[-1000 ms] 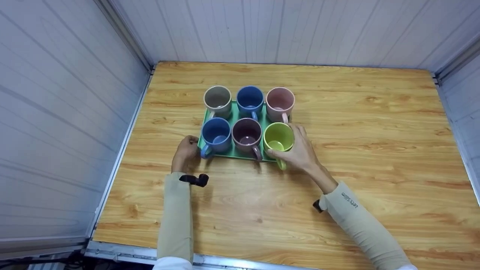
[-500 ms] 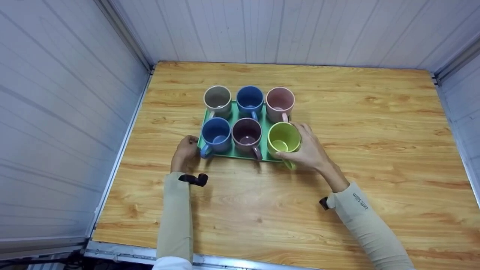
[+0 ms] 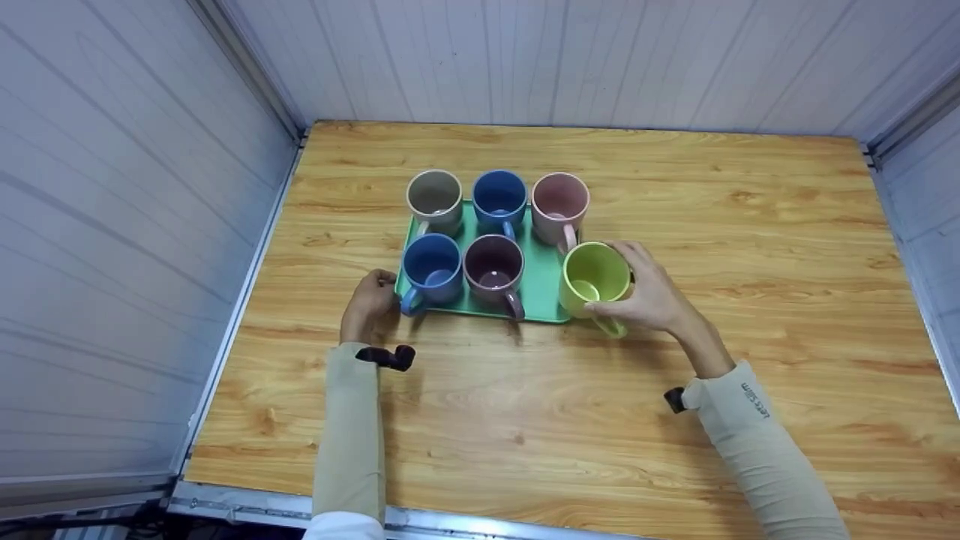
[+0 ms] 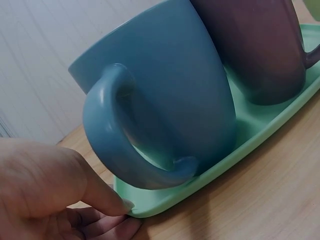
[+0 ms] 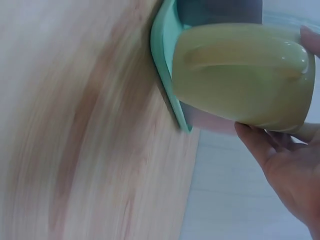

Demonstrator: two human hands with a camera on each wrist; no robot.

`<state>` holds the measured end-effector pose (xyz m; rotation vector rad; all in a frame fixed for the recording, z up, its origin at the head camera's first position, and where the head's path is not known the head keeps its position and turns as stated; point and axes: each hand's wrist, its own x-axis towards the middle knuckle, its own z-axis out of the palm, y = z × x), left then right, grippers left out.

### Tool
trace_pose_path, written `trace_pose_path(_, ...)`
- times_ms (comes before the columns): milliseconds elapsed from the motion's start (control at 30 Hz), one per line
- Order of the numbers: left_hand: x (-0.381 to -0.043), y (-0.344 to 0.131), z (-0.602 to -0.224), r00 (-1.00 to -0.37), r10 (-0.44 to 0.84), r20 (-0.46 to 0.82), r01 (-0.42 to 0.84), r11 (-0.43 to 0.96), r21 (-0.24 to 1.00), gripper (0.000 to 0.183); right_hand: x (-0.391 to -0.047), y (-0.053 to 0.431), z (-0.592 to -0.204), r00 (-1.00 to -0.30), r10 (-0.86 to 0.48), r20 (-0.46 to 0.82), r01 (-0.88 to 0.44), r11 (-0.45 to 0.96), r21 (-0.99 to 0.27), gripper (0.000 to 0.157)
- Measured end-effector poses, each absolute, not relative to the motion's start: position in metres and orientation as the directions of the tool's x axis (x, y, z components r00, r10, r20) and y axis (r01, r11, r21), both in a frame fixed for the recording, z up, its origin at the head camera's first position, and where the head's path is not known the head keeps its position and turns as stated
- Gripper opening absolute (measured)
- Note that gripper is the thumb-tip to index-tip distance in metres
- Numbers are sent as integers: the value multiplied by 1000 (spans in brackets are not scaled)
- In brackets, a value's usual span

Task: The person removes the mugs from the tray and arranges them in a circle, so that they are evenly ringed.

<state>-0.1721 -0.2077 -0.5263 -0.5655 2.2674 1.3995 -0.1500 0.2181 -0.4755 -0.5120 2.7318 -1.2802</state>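
My right hand (image 3: 655, 296) grips a yellow-green mug (image 3: 577, 289) by its upper body, thumb on the near side and fingers on the far side. The mug is over the right end of a green tray (image 3: 544, 296), its handle toward me. In the right wrist view the mug's base (image 5: 177, 67) is beside the tray rim (image 5: 159, 47). With my left hand (image 3: 370, 300) I pinch the tray's near left corner, the thumb (image 4: 112, 200) on its rim. A blue mug (image 4: 170, 85) stands at that corner, with a dark purple mug (image 3: 491, 281) to its right.
Along the tray's back row stand a grey mug (image 3: 435, 202), another blue mug (image 3: 499, 202) and a pink mug (image 3: 560, 206). The wooden table (image 3: 750, 262) is bounded by white panel walls (image 3: 480, 60) at the back and sides.
My right hand has lifted the yellow-green mug from its spot and carried it rightward to the tray's right edge, baring the tray beneath. The left hand and other mugs stay put.
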Motion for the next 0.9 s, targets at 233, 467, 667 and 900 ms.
trace_pose_path(233,-173,-208,-525,-829,-121,-547,-544,406,735,40,-154,243,-474,-949,-316,21,-225,626,-747,99)
trace_pose_path(467,-172,-207,-524,-824,-122,-553,-551,397,734,38,-164,271,-472,-967,-250,-44,-134,652,-746,97)
trace_pose_path(667,-172,-207,-528,-829,-134,-543,-545,408,732,38,-172,298,-471,-980,-180,-81,-64,678,-732,97)
trace_pose_path(900,-174,-207,-529,-831,-139,-538,-544,405,735,35,-180,324,-473,-992,-109,-64,-29,686,-727,98)
